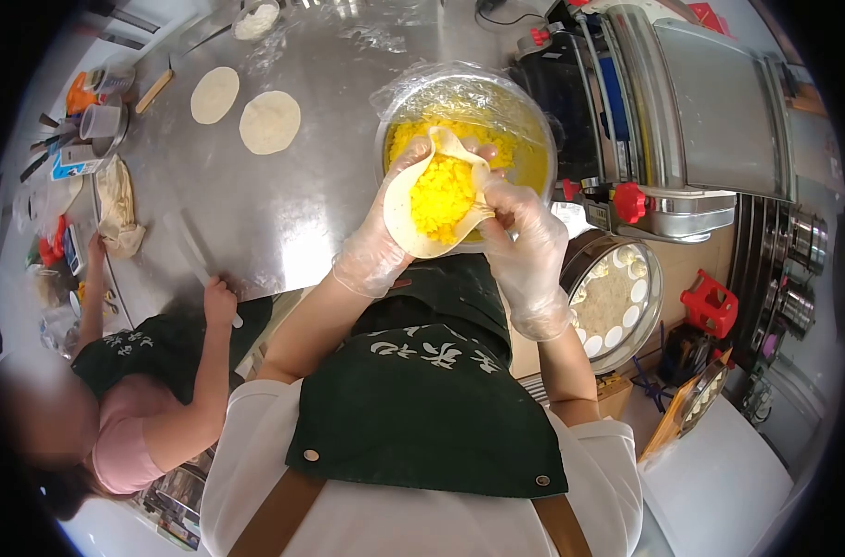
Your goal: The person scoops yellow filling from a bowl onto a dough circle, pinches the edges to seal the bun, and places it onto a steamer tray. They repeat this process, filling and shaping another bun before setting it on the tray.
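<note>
Watching from afar, I judge that pleating is in hand: over the bowl (541, 139) at the desk's (339, 158) right, my left hand (380, 227) cups the dough sheet (399, 209) with yellow filling (444, 195), my right hand (528, 227) pinches its right edge, and the next fold calls for gentle gathering.

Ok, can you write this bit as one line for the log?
left hand: cradles dough wrapper; right hand: at its edge; wrapper: open, yellow filling showing; nearby: metal bowl, two dough rounds on table

Illegible white characters (432, 351) were borne by a dark-green cloth apron (422, 427) and, left of it, a co-worker's dark-green apron (176, 342).
</note>
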The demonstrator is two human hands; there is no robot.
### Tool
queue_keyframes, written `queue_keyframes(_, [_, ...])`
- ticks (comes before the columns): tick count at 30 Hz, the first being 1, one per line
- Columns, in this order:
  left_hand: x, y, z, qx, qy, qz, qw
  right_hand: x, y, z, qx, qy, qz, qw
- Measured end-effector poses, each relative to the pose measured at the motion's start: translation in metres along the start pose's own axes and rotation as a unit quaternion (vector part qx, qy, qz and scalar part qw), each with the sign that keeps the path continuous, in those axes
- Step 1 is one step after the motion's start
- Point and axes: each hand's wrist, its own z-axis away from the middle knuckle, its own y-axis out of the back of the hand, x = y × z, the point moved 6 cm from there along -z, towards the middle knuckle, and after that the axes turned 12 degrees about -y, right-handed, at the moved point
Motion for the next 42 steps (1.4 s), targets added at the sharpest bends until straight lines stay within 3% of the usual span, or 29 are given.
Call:
queue_keyframes(4, [-0.003, 0.002, -0.003, 0.005, 0.040, 0.037, 0.999, -0.007, 0.007, -0.007, 0.009, -0.027, 0.017, 0.999])
queue_keyframes(11, [-0.011, 0.005, -0.015, -0.035, 0.101, 0.019, 0.994, -0.001, 0.013, -0.005, -0.003, 0.022, 0.000, 1.000])
queue_keyframes(16, [0.002, -0.002, 0.005, -0.031, 0.072, -0.081, 0.994, 0.009, 0.019, -0.003, 0.028, 0.014, -0.014, 0.999])
queue_keyframes(19, [0.004, -0.007, 0.011, -0.027, 0.066, -0.170, 0.983, 0.008, 0.014, -0.006, 0.031, -0.008, -0.061, 0.998])
queue_keyframes(22, [0.006, -0.011, 0.011, 0.012, 0.045, -0.259, 0.965, 0.016, 0.015, -0.007, 0.020, -0.131, -0.057, 0.990])
queue_keyframes(25, [0.008, -0.020, 0.008, 0.047, 0.031, -0.294, 0.954, 0.019, 0.016, -0.006, -0.014, -0.106, 0.036, 0.994])
queue_keyframes(28, [0.008, -0.018, 0.005, 0.052, 0.027, -0.314, 0.948, 0.013, 0.014, -0.002, -0.019, 0.014, 0.081, 0.996])
queue_keyframes(31, [0.010, -0.019, 0.007, 0.064, 0.042, -0.333, 0.940, 0.011, 0.015, -0.002, -0.004, 0.040, 0.036, 0.999])
queue_keyframes(34, [0.011, -0.018, 0.006, 0.066, 0.053, -0.360, 0.929, 0.031, 0.012, -0.002, -0.015, -0.161, -0.054, 0.985])
queue_keyframes(37, [0.014, -0.025, 0.006, 0.044, 0.070, -0.397, 0.914, 0.018, 0.016, -0.010, -0.056, -0.189, -0.018, 0.980])
queue_keyframes(40, [0.017, -0.031, 0.005, 0.013, 0.085, -0.412, 0.907, 0.014, 0.015, -0.008, -0.035, 0.012, 0.031, 0.999])
queue_keyframes(42, [0.018, -0.032, 0.003, 0.012, 0.089, -0.415, 0.905, 0.013, 0.014, -0.005, -0.032, 0.057, 0.073, 0.995])
